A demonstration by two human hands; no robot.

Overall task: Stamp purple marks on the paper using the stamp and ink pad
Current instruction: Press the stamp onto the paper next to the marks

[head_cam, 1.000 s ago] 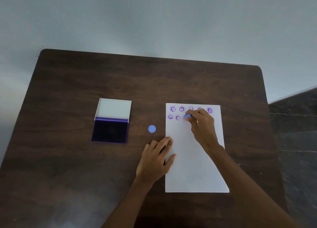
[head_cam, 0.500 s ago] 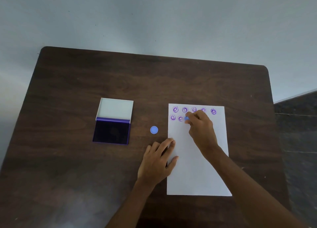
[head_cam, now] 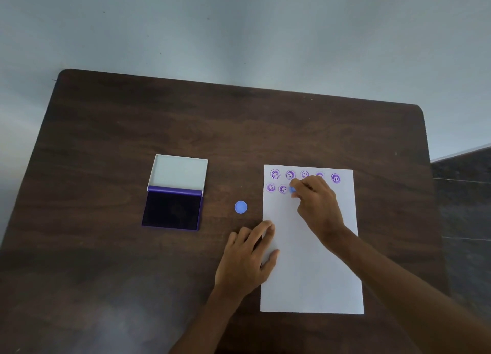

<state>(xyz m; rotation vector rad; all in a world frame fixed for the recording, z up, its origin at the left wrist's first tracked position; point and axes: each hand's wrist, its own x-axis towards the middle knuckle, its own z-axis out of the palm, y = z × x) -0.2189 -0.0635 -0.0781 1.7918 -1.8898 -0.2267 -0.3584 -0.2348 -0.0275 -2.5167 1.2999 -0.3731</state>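
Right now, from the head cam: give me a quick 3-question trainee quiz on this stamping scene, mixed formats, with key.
1. True or false: the ink pad lies open.
2. Which hand holds the stamp? A) left hand B) right hand
3. Fill in: the blue cap lies on the table between the ink pad and the ____.

Key
1. True; its lid is folded back.
2. B; the left hand rests on the edge of the paper.
3. paper
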